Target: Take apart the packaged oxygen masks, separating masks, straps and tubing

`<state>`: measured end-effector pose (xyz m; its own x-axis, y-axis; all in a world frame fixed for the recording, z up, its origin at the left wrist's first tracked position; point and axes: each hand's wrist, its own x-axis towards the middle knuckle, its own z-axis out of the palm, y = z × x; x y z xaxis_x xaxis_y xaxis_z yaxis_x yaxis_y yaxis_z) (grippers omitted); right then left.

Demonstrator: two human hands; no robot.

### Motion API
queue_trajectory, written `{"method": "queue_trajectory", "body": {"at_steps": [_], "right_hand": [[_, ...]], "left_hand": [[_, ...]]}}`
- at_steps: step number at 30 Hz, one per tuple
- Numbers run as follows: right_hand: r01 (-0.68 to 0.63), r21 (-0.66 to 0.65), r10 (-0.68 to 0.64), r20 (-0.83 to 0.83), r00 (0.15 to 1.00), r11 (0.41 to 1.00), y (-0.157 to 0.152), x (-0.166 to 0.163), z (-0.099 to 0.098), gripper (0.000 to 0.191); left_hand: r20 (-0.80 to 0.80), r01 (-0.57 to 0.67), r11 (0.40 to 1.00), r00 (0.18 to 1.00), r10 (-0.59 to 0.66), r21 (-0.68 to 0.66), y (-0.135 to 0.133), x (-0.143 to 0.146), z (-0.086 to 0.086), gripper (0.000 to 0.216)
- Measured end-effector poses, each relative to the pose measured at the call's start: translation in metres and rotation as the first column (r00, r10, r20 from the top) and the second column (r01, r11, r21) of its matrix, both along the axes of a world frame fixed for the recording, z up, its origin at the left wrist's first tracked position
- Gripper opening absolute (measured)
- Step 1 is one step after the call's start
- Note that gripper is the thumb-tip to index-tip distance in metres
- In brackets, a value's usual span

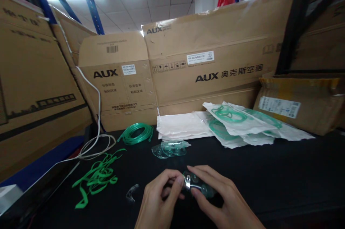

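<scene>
Close in front of me, my right hand (219, 195) is closed around a clear green oxygen mask (207, 188), thumb on the near side and fingers over the far side. A shiny metal nose clip (187, 182) shows on the mask between my two hands. My left hand (163, 196) pinches at the mask's left end beside that clip, thumb against forefinger; its other fingertips are partly hidden. Just beyond my hands lie several more clear green masks (171, 149), nested together. A small clear plastic piece (132, 193) rests left of my left hand.
Green elastic straps (98, 177) lie in a tangle at left, near coiled green tubing (137, 134) and a white cable (99, 114). White packets (185, 125) and bagged tubing (229, 114) sit at the back. Cardboard boxes (178, 78) wall the black table (269, 175).
</scene>
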<state>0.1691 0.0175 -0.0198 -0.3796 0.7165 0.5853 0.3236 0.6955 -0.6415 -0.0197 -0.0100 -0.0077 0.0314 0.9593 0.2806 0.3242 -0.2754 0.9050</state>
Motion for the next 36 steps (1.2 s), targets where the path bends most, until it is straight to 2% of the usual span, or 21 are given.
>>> {"method": "queue_trajectory", "body": {"at_steps": [6,12,15,19,23,30,36], "right_hand": [[0.002,-0.005,-0.002,-0.025,1.000,1.000,0.003,-0.001,-0.005,0.037],[-0.010,-0.067,0.007,-0.049,0.999,0.998,0.002,-0.002,-0.008,0.031],[-0.021,-0.098,0.019,-0.018,1.000,0.995,0.001,-0.003,-0.007,0.026],[0.033,-0.127,-0.024,0.074,0.997,0.991,0.001,-0.003,-0.009,0.019],[0.045,-0.166,-0.030,0.091,0.995,0.985,0.002,-0.003,-0.010,0.018],[0.016,-0.243,-0.010,0.024,1.000,0.970,0.000,-0.008,-0.006,0.016],[-0.029,-0.320,0.020,-0.030,0.999,0.947,-0.002,-0.009,0.001,0.022]], "left_hand": [[0.020,0.038,0.999,0.999,-0.037,-0.035,0.001,-0.001,-0.003,0.031],[0.003,0.096,0.994,0.995,-0.096,-0.043,0.002,-0.001,-0.005,0.027],[0.004,0.100,0.995,0.995,-0.100,-0.029,0.004,-0.002,-0.008,0.026],[0.001,0.117,0.993,0.993,-0.117,-0.028,0.004,-0.002,-0.010,0.025],[0.012,0.102,0.993,0.995,-0.101,-0.052,0.003,0.000,-0.009,0.023],[-0.022,0.035,0.999,0.999,-0.035,-0.002,0.005,0.002,-0.011,0.018],[0.032,0.034,0.996,0.999,-0.032,-0.079,0.006,0.003,-0.007,0.018]]}}
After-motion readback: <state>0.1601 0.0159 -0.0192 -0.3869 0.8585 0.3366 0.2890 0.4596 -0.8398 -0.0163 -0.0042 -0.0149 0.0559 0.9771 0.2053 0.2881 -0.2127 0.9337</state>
